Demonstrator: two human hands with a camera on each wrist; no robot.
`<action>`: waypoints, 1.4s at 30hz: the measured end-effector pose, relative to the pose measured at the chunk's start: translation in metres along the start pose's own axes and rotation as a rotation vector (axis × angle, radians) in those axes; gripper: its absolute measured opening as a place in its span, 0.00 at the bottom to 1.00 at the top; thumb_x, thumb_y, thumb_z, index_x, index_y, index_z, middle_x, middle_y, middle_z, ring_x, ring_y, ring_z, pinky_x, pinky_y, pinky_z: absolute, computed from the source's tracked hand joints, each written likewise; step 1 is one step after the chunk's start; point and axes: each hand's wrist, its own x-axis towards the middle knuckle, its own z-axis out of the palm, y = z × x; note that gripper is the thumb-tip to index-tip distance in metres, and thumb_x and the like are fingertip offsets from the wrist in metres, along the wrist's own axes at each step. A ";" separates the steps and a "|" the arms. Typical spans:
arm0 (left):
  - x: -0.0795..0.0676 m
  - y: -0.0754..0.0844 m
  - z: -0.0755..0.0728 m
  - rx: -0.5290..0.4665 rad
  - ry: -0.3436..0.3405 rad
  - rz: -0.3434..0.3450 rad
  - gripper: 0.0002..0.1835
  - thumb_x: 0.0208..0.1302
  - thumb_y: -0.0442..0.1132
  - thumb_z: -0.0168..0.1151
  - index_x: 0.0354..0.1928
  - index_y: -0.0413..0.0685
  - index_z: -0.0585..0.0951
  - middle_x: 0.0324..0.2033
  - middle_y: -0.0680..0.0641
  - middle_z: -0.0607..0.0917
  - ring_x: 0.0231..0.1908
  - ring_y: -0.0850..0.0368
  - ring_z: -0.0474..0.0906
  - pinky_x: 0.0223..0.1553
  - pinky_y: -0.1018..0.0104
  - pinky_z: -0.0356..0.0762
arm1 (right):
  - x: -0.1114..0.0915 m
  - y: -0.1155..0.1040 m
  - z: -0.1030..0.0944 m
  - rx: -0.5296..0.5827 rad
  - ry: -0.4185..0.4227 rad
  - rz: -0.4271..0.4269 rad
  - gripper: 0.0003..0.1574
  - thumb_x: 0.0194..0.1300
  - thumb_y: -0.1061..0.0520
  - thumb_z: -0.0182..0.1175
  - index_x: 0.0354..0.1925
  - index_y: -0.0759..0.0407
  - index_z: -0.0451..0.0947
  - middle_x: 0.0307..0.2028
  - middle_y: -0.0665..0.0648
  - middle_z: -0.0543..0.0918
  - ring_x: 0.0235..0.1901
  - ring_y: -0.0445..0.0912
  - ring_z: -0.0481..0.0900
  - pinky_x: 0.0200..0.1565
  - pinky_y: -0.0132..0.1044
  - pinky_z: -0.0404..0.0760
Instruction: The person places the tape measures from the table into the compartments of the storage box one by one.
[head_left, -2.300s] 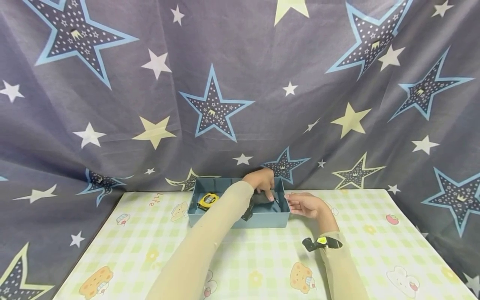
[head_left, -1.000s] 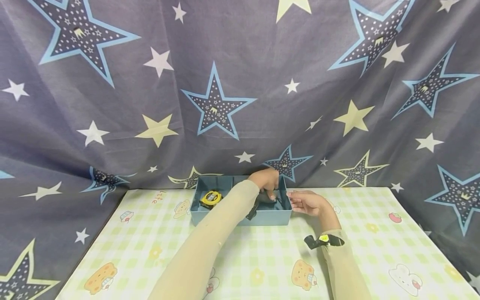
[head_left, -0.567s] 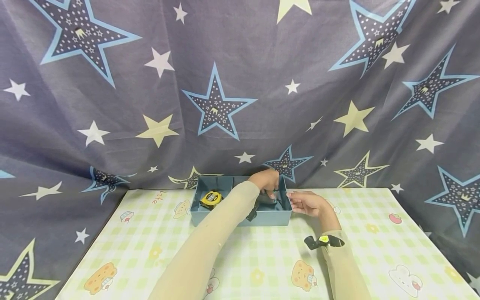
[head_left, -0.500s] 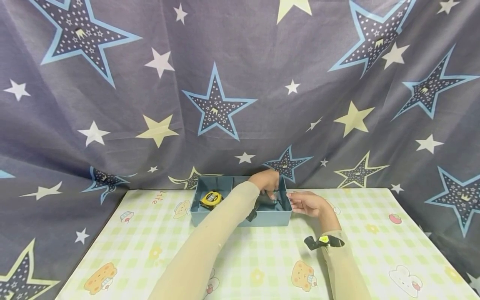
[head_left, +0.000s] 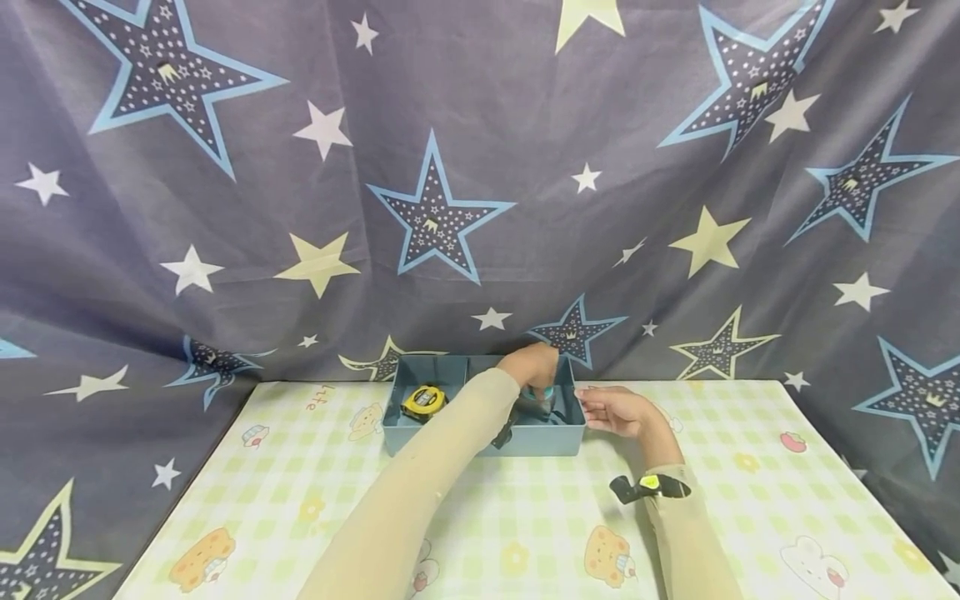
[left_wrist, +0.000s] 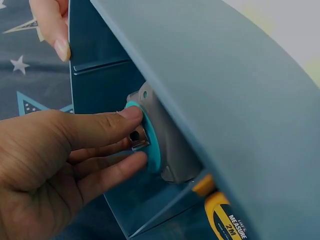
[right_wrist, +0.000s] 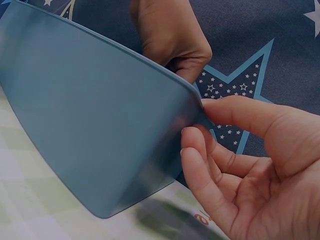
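Observation:
In the left wrist view my left hand (left_wrist: pixel 55 160) pinches a grey tape measure (left_wrist: pixel 172 145) with a turquoise rim and a metal end hook, thumb on one side and fingers on the other. It stands on edge in the right compartment of the blue-grey box (head_left: pixel 525 442); its lower part is hidden by the box wall. My right hand (head_left: pixel 617 410) is at the box's right end. In the right wrist view its thumb tip touches the rim, while its bent fingers lie close against the outer wall (right_wrist: pixel 95 115).
A yellow tape measure (head_left: pixel 424 402) lies in the left compartment, beyond a thin divider (head_left: pixel 467 371). The box stands near the far edge of a table with a green checked cloth (head_left: pixel 517 517). A star-patterned curtain (head_left: pixel 480 167) hangs directly behind it.
The grey tape measure has turned in my left hand, so its turquoise rim now shows in the head view. My right hand stays by the box's end.

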 end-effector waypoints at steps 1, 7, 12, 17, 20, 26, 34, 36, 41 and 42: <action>-0.001 0.000 0.000 -0.003 0.006 -0.001 0.09 0.56 0.29 0.75 0.40 0.40 0.89 0.35 0.48 0.88 0.23 0.59 0.81 0.22 0.71 0.79 | 0.000 0.000 0.000 0.001 -0.001 -0.002 0.14 0.78 0.57 0.52 0.37 0.49 0.81 0.28 0.45 0.86 0.29 0.35 0.82 0.37 0.27 0.85; -0.004 -0.001 0.000 -0.020 0.014 -0.009 0.12 0.55 0.28 0.75 0.43 0.40 0.88 0.38 0.47 0.88 0.25 0.57 0.82 0.22 0.71 0.79 | 0.001 0.000 0.001 0.002 -0.005 -0.006 0.12 0.78 0.57 0.53 0.37 0.50 0.81 0.28 0.45 0.86 0.29 0.35 0.83 0.38 0.28 0.85; 0.000 -0.003 0.003 -0.031 0.008 -0.006 0.12 0.55 0.27 0.74 0.42 0.42 0.89 0.36 0.49 0.88 0.22 0.59 0.80 0.21 0.71 0.79 | 0.001 0.002 0.001 0.002 -0.005 -0.007 0.12 0.78 0.57 0.53 0.36 0.49 0.81 0.28 0.45 0.86 0.29 0.35 0.83 0.38 0.27 0.85; 0.004 -0.004 0.004 -0.026 -0.008 -0.002 0.11 0.52 0.28 0.77 0.39 0.42 0.90 0.32 0.49 0.87 0.22 0.59 0.80 0.20 0.71 0.79 | 0.000 0.002 0.001 0.002 -0.003 -0.003 0.13 0.78 0.57 0.52 0.37 0.49 0.81 0.28 0.44 0.86 0.29 0.35 0.83 0.38 0.28 0.85; 0.004 -0.004 0.004 -0.023 -0.008 -0.010 0.12 0.50 0.28 0.78 0.39 0.42 0.90 0.31 0.49 0.87 0.22 0.59 0.80 0.20 0.71 0.79 | 0.000 0.003 0.001 0.003 -0.012 -0.004 0.13 0.78 0.57 0.52 0.37 0.48 0.81 0.28 0.44 0.86 0.30 0.35 0.83 0.39 0.27 0.85; -0.002 -0.003 0.008 0.013 0.032 0.023 0.14 0.47 0.27 0.79 0.39 0.44 0.90 0.33 0.51 0.88 0.26 0.60 0.78 0.25 0.71 0.80 | -0.002 0.004 0.002 0.002 -0.016 -0.007 0.12 0.78 0.57 0.53 0.37 0.49 0.81 0.28 0.44 0.86 0.29 0.35 0.83 0.38 0.27 0.85; -0.006 -0.004 0.013 0.090 0.053 0.059 0.15 0.47 0.29 0.80 0.40 0.47 0.91 0.36 0.54 0.90 0.31 0.60 0.77 0.33 0.71 0.81 | -0.004 0.007 0.005 -0.007 -0.017 -0.004 0.12 0.78 0.57 0.53 0.37 0.49 0.81 0.29 0.45 0.85 0.29 0.35 0.82 0.38 0.27 0.85; -0.005 -0.004 0.013 0.117 0.062 0.073 0.15 0.46 0.30 0.80 0.39 0.48 0.92 0.35 0.55 0.90 0.31 0.61 0.77 0.34 0.71 0.81 | -0.003 0.007 0.005 -0.009 -0.015 -0.005 0.11 0.77 0.57 0.53 0.38 0.50 0.81 0.29 0.45 0.85 0.30 0.35 0.82 0.38 0.28 0.85; -0.007 -0.003 0.009 0.128 0.083 0.096 0.14 0.45 0.29 0.80 0.37 0.48 0.91 0.33 0.55 0.90 0.33 0.60 0.79 0.38 0.71 0.82 | -0.002 0.004 0.001 -0.007 0.011 -0.012 0.10 0.77 0.57 0.53 0.40 0.52 0.81 0.29 0.45 0.86 0.29 0.35 0.83 0.37 0.28 0.85; -0.008 -0.002 0.008 0.121 0.084 0.095 0.15 0.45 0.29 0.80 0.37 0.48 0.91 0.34 0.55 0.90 0.34 0.59 0.79 0.39 0.70 0.82 | -0.001 0.003 0.000 -0.011 0.014 -0.015 0.09 0.77 0.57 0.53 0.41 0.53 0.81 0.29 0.45 0.86 0.29 0.35 0.83 0.37 0.28 0.85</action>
